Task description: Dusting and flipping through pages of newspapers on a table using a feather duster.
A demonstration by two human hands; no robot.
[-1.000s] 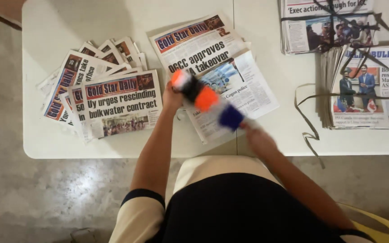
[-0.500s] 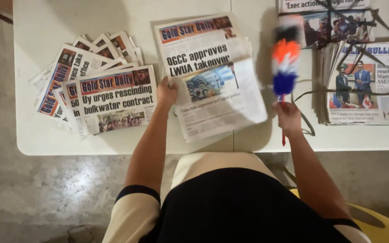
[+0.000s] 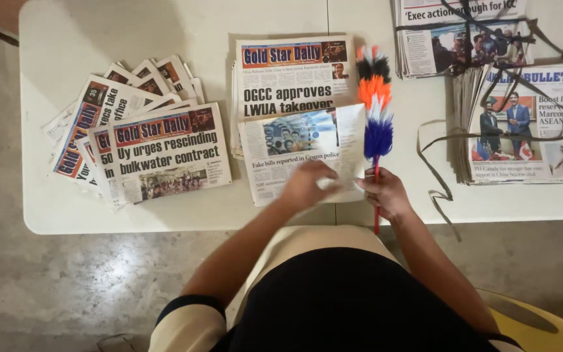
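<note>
My right hand [image 3: 384, 191] grips the thin red handle of a feather duster [image 3: 375, 104] with black, orange, white and blue tufts, held upright over the right edge of a folded newspaper [image 3: 294, 137] on the white table [image 3: 99, 39]. My left hand [image 3: 307, 186] is blurred and rests on the lower right part of that newspaper, fingers curled at its edge. The paper lies on top of another newspaper of the same kind.
A fanned pile of several folded newspapers [image 3: 144, 143] lies at the left. Two bundles of newspapers [image 3: 522, 124] tied with dark straps sit at the right, with a loose strap [image 3: 434, 176] trailing off the table's front edge. A yellow seat [image 3: 542, 326] shows below.
The duster swung from lying slanted across the centre newspaper to upright at its right edge. My left hand slid from the paper's left edge to its lower right part.
</note>
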